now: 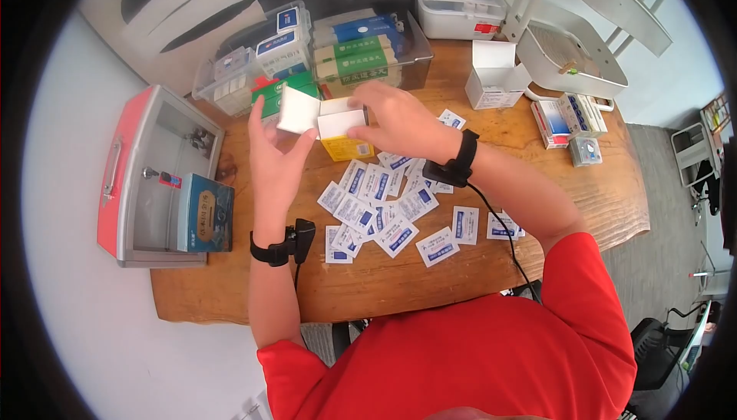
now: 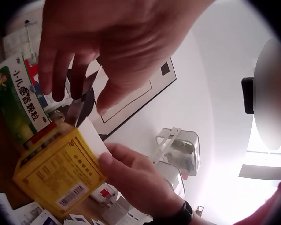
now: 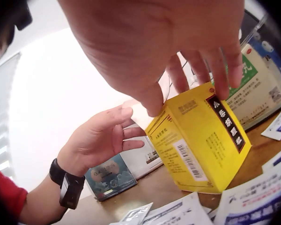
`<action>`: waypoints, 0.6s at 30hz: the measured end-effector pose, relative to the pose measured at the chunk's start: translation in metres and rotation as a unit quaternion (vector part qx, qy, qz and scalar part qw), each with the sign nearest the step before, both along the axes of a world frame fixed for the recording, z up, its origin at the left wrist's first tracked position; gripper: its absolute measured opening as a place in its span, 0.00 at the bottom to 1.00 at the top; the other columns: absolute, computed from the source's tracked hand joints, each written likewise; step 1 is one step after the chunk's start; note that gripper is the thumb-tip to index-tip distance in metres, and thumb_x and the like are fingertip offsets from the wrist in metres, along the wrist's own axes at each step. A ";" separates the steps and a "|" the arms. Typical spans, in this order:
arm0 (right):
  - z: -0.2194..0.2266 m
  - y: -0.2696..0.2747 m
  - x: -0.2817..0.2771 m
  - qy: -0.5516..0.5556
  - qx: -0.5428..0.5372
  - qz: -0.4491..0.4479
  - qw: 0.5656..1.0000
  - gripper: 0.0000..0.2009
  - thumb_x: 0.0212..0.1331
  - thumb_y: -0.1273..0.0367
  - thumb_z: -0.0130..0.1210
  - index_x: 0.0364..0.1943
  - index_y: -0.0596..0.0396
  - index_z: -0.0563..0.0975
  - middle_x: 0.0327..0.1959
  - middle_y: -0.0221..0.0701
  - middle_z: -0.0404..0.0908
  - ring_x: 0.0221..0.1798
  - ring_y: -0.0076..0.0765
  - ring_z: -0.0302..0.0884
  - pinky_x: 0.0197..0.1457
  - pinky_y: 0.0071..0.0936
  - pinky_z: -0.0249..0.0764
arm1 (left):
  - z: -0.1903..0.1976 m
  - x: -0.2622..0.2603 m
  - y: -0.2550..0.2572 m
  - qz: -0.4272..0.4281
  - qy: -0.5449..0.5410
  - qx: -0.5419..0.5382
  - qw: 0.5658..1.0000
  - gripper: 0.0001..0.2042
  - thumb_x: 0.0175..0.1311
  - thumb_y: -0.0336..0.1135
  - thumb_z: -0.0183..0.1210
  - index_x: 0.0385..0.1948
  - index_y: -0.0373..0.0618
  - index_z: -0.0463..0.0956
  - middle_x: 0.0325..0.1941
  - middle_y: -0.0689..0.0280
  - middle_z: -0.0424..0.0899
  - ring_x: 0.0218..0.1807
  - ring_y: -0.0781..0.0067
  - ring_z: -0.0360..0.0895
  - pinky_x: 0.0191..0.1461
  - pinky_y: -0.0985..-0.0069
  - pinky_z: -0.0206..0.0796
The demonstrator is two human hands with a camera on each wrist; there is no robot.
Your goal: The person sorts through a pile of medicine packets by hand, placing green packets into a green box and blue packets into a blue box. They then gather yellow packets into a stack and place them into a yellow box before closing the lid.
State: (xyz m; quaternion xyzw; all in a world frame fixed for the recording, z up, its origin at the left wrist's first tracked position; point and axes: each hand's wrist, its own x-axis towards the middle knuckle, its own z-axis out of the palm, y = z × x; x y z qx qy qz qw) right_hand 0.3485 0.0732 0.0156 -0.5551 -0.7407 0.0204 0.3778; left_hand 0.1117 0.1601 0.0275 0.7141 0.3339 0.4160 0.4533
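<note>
A yellow medicine box (image 1: 349,150) stands on the wooden table with its white top flaps raised. My right hand (image 1: 403,119) grips it at the upper rim, thumb (image 3: 154,104) on one side and fingers on the other. On the left, my left hand (image 1: 278,163) is spread beside a large white flap (image 1: 298,111), its thumb tip at the flap's edge. The box's inside is hidden from the wrist cameras. Many flat white-and-blue sachets (image 1: 376,183) lie scattered just in front of the box. A green medicine box (image 2: 21,101) stands close behind it.
Clear bins (image 1: 418,67) of medicine boxes line the back. A red-and-silver case (image 1: 127,182) and a dark blue box (image 1: 207,213) stand at left. An opened white carton (image 1: 495,94), small boxes (image 1: 549,122) and a white first-aid box (image 1: 461,17) are at right.
</note>
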 end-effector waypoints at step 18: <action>-0.006 -0.079 0.040 0.332 -0.185 -0.096 0.920 0.11 0.66 0.67 0.69 0.45 0.60 0.86 0.33 0.32 0.87 0.36 0.21 0.83 0.39 0.25 0.79 | 0.000 0.054 -0.026 0.031 0.259 0.314 0.913 0.22 0.65 0.46 0.74 0.52 0.39 0.80 0.66 0.49 0.81 0.64 0.44 0.81 0.66 0.57 0.74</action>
